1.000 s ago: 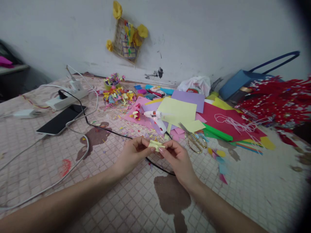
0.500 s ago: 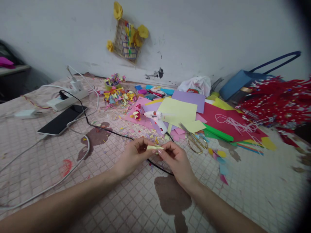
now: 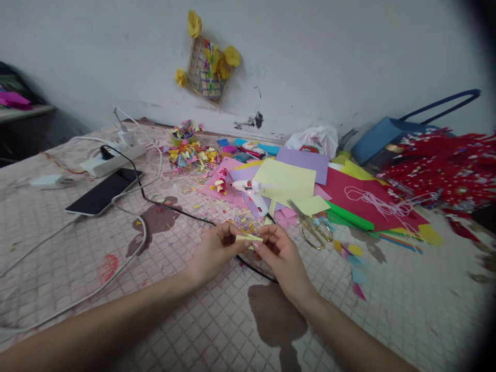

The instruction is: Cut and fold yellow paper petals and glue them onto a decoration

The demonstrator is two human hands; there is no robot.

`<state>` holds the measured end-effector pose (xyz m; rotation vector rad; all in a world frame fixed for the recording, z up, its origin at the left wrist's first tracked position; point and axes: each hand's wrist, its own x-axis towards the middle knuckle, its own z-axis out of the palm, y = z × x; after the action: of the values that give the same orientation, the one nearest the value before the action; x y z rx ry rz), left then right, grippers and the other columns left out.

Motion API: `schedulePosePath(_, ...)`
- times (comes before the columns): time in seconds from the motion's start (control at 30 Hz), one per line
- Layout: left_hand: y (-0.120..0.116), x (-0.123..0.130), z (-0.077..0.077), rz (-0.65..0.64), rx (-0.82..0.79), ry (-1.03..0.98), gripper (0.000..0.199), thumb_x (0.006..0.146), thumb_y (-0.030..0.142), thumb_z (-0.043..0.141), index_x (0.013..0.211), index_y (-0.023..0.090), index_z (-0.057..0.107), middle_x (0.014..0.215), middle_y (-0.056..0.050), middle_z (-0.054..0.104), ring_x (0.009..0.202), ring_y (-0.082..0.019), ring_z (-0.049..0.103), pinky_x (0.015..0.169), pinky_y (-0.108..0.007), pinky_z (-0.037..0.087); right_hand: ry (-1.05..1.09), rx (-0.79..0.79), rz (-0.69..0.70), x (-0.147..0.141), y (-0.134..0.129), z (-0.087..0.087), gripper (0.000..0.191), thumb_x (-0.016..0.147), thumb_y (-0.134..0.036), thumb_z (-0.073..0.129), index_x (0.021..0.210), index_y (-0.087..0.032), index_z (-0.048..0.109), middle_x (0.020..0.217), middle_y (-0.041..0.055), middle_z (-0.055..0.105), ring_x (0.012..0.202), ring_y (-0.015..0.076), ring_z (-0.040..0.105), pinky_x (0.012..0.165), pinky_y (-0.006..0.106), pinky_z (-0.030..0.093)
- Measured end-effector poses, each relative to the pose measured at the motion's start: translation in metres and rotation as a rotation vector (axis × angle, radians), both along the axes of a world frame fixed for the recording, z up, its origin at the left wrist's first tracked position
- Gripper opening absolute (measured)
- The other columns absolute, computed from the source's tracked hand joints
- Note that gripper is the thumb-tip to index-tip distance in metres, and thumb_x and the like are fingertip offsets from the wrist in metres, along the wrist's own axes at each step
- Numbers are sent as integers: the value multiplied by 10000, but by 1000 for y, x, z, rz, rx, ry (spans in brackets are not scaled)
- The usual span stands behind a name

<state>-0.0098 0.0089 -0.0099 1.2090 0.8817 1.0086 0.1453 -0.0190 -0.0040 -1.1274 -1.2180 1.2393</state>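
Note:
Between both hands is a small folded strip of pale yellow paper (image 3: 248, 239), held above the table. My left hand (image 3: 217, 251) pinches its left end between thumb and fingers. On the right end, the thumb and fingertips of my right hand (image 3: 283, 261) are closed. Just beyond the hands a white glue gun (image 3: 252, 195) lies on coloured paper, with a small red light on it. Gold-handled scissors (image 3: 314, 230) rest to the right of it, partly on a pale yellow sheet (image 3: 284, 179). The black cord (image 3: 258, 269) runs beneath my hands.
Paper scraps (image 3: 194, 155) are heaped at the back, near a small filled pot (image 3: 182, 133). To the left lie a tablet (image 3: 104, 191), a power strip (image 3: 112, 159) and a looping white cable (image 3: 145, 232). Red paper (image 3: 358, 194), white string (image 3: 387, 204) and a blue bag (image 3: 382, 135) are at right.
The view has shifted slightly, so the whole scene sits a little lower and to the right. Both hands keep their pinch on the strip, which shows a bit more of its face.

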Motion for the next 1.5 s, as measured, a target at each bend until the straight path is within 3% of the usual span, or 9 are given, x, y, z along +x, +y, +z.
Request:
schedulePosePath(0.23,0,0,-2,-7,44,15,199,697,266,690,741,127,553,682,-9,606,622,-100,547,601,-220,433,-58,-16,69,1,1,1,129,795,-283,589,750,-179,528,639,-35,515,587,103,478,573,227,388)
schedulePosePath(0.53,2,-1,0,-12,54,22,200,704,277,683,741,137,545,670,-6,607,609,-108,562,586,-223,436,-58,-19,96,1,0,0,144,802,-319,576,759,-193,520,655,-30,526,596,115,503,581,236,409)
schedulePosePath(0.87,1,0,3,2,5,-37,328,672,258,713,892,150,495,677,18,606,600,-99,570,567,-207,421,-117,-39,80,2,-1,3,189,802,-346,573,720,-182,525,607,-32,518,558,110,483,541,229,389)
schedulePosePath(1.27,0,2,7,-10,-112,-107,339,627,233,746,856,147,512,630,36,612,558,-88,575,539,-196,410,-175,-32,48,3,-2,7,195,799,-325,570,672,-184,526,571,-35,511,525,105,475,514,224,377)
schedulePosePath(1.5,2,2,2,-25,-170,-134,331,628,229,747,856,142,524,655,26,634,550,-82,572,534,-191,403,-60,-82,112,4,-1,5,230,813,-390,551,701,-189,539,570,-34,541,514,110,511,526,233,424)
